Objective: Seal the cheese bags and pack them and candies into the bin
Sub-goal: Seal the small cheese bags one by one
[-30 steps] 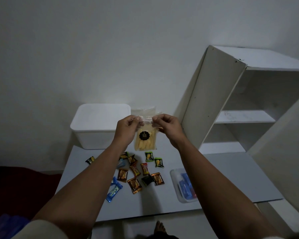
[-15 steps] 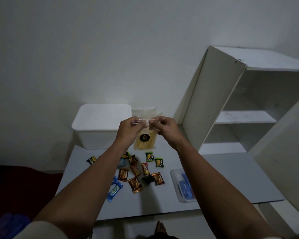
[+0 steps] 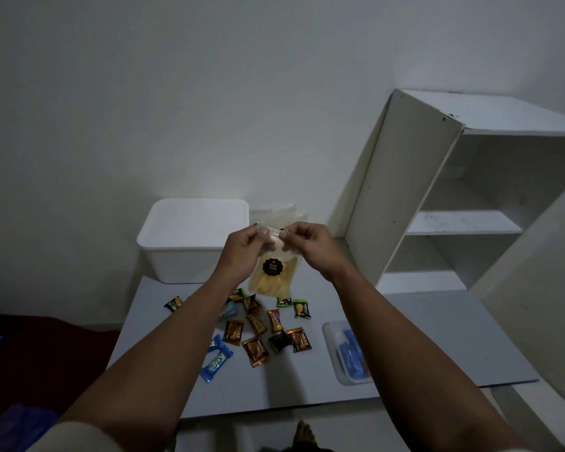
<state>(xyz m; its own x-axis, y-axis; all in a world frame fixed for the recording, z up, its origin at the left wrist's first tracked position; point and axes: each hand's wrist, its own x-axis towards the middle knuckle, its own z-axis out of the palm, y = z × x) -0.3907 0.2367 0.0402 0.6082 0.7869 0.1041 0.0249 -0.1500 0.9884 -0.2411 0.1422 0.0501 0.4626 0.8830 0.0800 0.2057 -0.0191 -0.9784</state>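
Both hands, left hand [image 3: 242, 252] and right hand [image 3: 310, 247], pinch cheese bag [image 3: 272, 272] top between fingertips; candies [image 3: 258, 327] below, bin [image 3: 190, 238] left.

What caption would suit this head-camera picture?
Both hands, left hand and right hand, pinch the top of a clear cheese bag above scattered candies.

White shelf unit [image 3: 470, 197] stands at three o'clock, a clear tub of blue packets [image 3: 349, 353] sits at five o'clock on the grey counter [image 3: 421, 337].
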